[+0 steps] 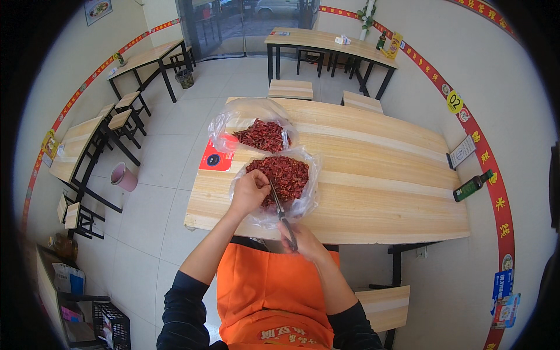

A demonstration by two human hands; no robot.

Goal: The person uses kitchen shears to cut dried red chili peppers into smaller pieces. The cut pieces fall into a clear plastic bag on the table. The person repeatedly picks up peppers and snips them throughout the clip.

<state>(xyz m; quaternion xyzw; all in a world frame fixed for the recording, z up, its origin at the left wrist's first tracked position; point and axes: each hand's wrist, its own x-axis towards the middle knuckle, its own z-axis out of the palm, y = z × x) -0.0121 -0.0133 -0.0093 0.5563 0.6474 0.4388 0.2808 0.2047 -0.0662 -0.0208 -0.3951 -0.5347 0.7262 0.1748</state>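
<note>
My right hand (304,240) grips the dark handles of a pair of scissors (280,208), whose blades point away from me over a clear plastic bag (311,192). Cut dried red chilies (286,173) and pale seeds fill this open bag. Beside the blade tips, the fingers of my left hand (253,190) are pinched together on what looks like a dried chili, mostly hidden by the fingers. Just beyond lies a second clear plastic bag (223,120), holding longer pieces of dried red chili (262,134).
Both bags rest on a wooden table (372,175), beside a red card (214,159). Along its right side stand a green glass bottle (472,186) and a small sign (461,152). Wooden stools (291,89) adjoin the far edge; a pink bin (124,177) is on the floor.
</note>
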